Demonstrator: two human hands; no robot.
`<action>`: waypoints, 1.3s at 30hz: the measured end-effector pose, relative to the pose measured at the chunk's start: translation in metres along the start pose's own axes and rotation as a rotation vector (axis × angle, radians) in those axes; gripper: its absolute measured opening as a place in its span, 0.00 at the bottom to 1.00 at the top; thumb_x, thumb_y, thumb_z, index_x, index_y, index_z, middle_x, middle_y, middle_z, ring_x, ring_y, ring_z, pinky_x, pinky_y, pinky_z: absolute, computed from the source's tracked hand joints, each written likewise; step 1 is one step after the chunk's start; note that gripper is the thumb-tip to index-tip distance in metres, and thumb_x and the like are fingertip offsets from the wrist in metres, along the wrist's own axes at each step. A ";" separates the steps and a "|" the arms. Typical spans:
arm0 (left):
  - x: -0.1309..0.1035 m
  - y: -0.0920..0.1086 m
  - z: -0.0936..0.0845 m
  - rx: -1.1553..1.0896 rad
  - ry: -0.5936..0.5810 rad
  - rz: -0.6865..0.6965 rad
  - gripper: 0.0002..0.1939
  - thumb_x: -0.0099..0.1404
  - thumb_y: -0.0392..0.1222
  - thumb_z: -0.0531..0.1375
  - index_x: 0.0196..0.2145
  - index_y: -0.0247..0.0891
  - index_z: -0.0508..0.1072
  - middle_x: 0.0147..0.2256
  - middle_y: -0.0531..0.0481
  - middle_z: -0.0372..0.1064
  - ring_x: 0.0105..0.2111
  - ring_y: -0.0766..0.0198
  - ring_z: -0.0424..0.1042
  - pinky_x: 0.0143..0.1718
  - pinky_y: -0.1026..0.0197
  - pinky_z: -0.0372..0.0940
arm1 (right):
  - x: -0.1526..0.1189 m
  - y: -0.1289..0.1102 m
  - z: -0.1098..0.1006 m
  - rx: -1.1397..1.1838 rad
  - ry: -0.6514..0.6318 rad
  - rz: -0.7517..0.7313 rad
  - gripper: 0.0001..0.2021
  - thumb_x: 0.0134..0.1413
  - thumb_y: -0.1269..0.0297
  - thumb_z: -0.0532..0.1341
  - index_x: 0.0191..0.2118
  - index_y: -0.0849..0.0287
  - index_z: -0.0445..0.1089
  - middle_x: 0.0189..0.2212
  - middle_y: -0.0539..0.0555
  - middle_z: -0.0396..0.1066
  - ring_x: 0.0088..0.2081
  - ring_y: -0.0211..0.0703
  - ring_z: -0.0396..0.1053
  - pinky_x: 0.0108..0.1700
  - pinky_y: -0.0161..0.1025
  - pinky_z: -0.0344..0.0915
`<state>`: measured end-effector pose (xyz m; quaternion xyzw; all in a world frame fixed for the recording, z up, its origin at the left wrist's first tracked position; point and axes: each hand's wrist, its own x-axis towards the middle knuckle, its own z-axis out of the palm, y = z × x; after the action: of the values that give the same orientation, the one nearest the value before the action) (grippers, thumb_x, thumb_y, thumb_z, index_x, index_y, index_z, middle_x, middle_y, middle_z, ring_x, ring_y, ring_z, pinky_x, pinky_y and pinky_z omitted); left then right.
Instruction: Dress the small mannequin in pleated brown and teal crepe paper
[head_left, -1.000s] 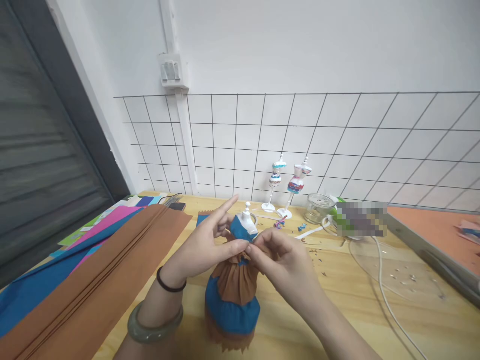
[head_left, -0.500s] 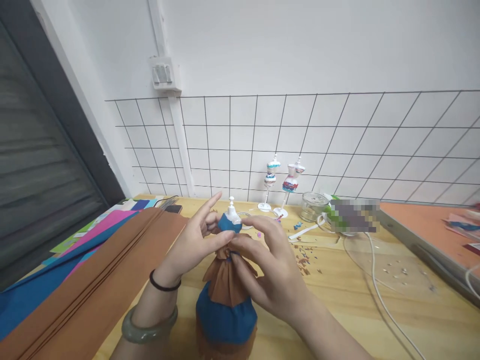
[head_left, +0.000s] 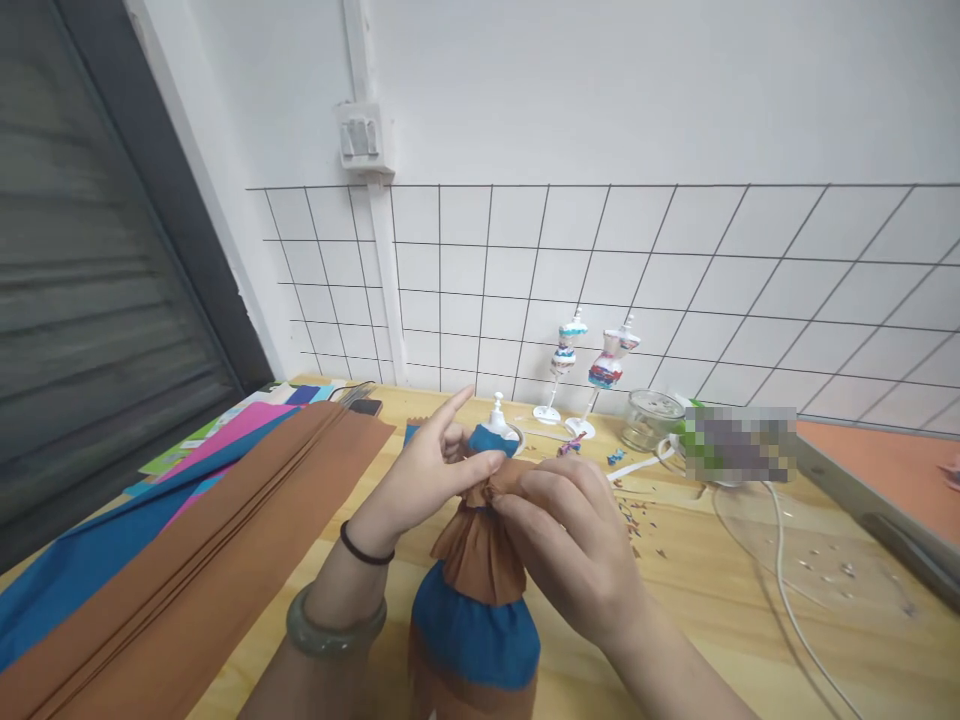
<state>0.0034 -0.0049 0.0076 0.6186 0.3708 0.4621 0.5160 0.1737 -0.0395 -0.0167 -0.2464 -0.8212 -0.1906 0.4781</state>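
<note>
A small white dress form (head_left: 498, 412) stands upright before me, dressed in blue and brown crinkled paper. Its blue bodice (head_left: 491, 440) is above a gathered brown peplum (head_left: 487, 570) and a wide blue skirt band (head_left: 476, 630). My left hand (head_left: 424, 470) grips the form at the waist, thumb across the front and index finger stretched upward. Between the thumb and fingers of my right hand (head_left: 577, 540) is a brown paper strip (head_left: 517, 472), held against the right side of the waist. Its far end is hidden by my fingers.
Long brown paper sheets (head_left: 247, 530) lie at left over blue and pink ones. Behind stand two small decorated dress forms (head_left: 566, 360) and a glass jar (head_left: 651, 418). Paper scraps (head_left: 637, 515) litter the table. A white cable (head_left: 781, 560) and an orange-topped tray (head_left: 885, 470) are at right.
My right fingers have closed on the brown strip, which now shows stretched toward the right of the waist. My left hand keeps its hold. The whole view has shifted slightly.
</note>
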 end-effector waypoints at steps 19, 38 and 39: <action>-0.004 0.009 0.000 -0.001 0.088 -0.074 0.48 0.57 0.41 0.64 0.66 0.37 0.39 0.25 0.60 0.54 0.26 0.70 0.59 0.28 0.64 0.55 | -0.006 0.012 0.003 0.021 0.030 0.107 0.10 0.51 0.82 0.58 0.33 0.58 0.64 0.30 0.53 0.66 0.34 0.42 0.64 0.36 0.43 0.62; -0.003 0.006 0.000 -0.053 0.113 0.034 0.49 0.55 0.41 0.65 0.66 0.40 0.39 0.33 0.53 0.69 0.33 0.66 0.68 0.38 0.59 0.63 | 0.000 0.001 -0.002 0.157 -0.012 -0.003 0.13 0.53 0.80 0.57 0.42 0.57 0.67 0.31 0.54 0.70 0.33 0.42 0.65 0.33 0.42 0.63; -0.003 0.006 -0.001 -0.060 0.083 0.039 0.50 0.55 0.42 0.66 0.66 0.40 0.39 0.34 0.52 0.70 0.32 0.66 0.69 0.37 0.59 0.63 | 0.000 0.002 -0.003 0.191 0.035 0.057 0.14 0.52 0.80 0.58 0.42 0.57 0.66 0.30 0.54 0.69 0.33 0.42 0.65 0.34 0.43 0.63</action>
<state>0.0011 -0.0085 0.0125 0.5903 0.3658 0.5080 0.5095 0.1769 -0.0395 -0.0147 -0.2197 -0.8199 -0.1022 0.5187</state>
